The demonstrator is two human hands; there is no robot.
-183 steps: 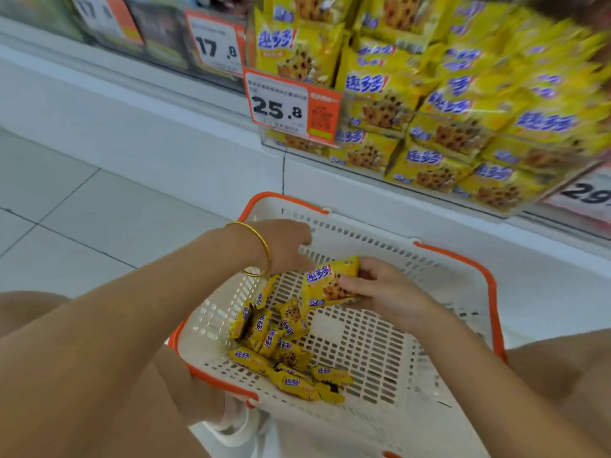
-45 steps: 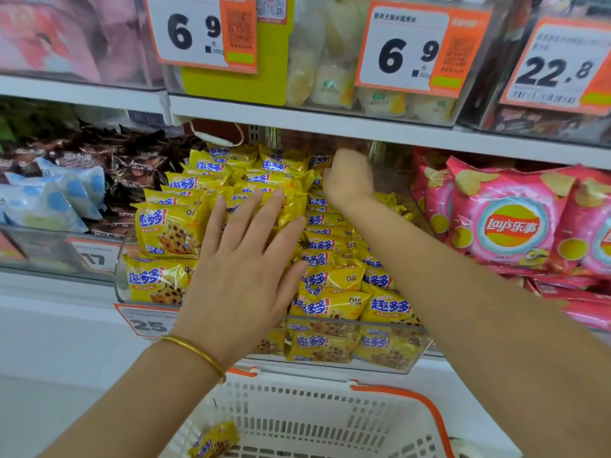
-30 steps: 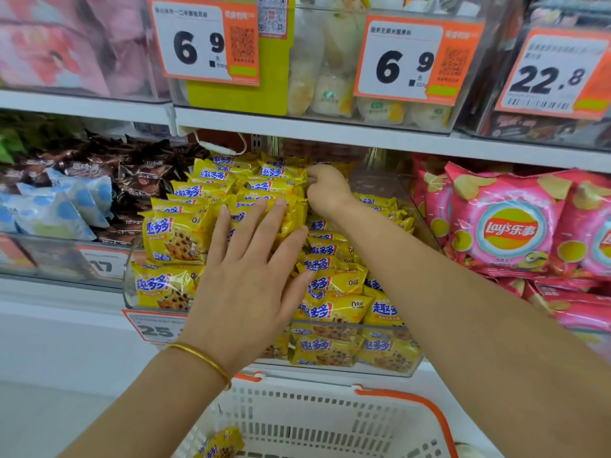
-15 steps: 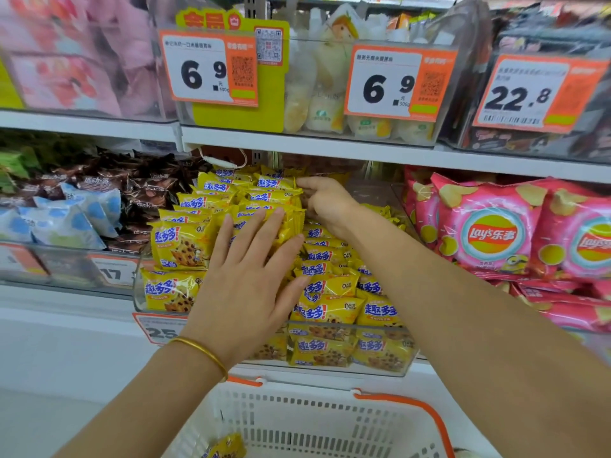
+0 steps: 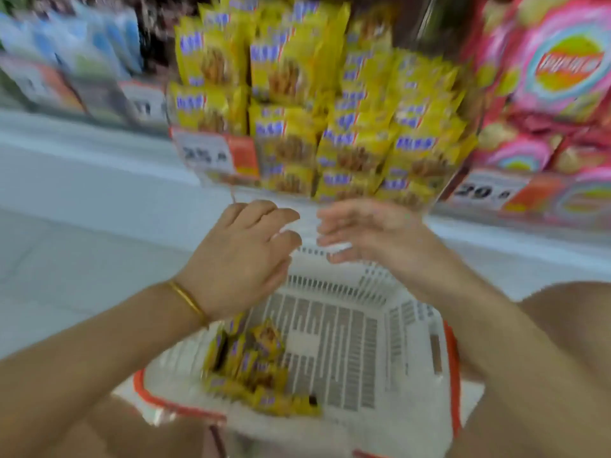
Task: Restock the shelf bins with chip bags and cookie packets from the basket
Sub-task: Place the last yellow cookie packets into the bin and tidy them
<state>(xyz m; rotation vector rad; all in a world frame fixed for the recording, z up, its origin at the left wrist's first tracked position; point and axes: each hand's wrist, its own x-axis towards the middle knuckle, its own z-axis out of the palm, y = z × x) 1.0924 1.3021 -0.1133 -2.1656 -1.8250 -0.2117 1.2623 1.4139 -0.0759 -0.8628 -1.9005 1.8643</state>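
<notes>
Yellow cookie packets are lying in a loose heap in the near-left corner of the white basket. The shelf bin above is already holding many of the same packets, stacked close together.

Both hands are hovering over the far rim of the basket and holding nothing. The left hand is showing loosely bent fingers, a little apart. The right hand is looking the same, though blur is hiding detail.

The packets are probably light, soft and a little slippery, and the cookies inside are breaking easily if squeezed. Taking several flat between fingers and thumb, across the wrapper's middle, is seeming safest. Pink chip bags are sitting to the right of the bin.
</notes>
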